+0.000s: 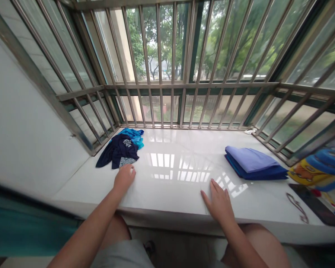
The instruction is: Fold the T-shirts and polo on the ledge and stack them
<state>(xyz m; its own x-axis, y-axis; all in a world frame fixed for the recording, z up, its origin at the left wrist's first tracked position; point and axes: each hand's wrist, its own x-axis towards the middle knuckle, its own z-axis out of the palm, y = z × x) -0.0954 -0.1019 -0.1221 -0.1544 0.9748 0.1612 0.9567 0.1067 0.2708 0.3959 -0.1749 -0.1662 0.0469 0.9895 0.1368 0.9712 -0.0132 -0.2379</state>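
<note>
My left hand (124,177) is at the near edge of a crumpled navy garment (120,147) with a white print and a grey patterned patch. Its fingers are curled closed against that edge, and the fingertips are partly hidden. Behind the navy garment lies a bright blue garment (135,136), loosely bunched. My right hand (220,201) rests low over the white sill, fingers spread, holding nothing. Farther right sits a stack of folded clothes, a lavender one (252,158) on top of a dark blue one (257,174).
The glossy white sill (173,193) ends in a front edge above my knees. Metal window bars (173,85) close off the back and sides. At the right are a blue and yellow container (312,169), a dark flat phone-like object (315,204) and a thin cord loop (297,208).
</note>
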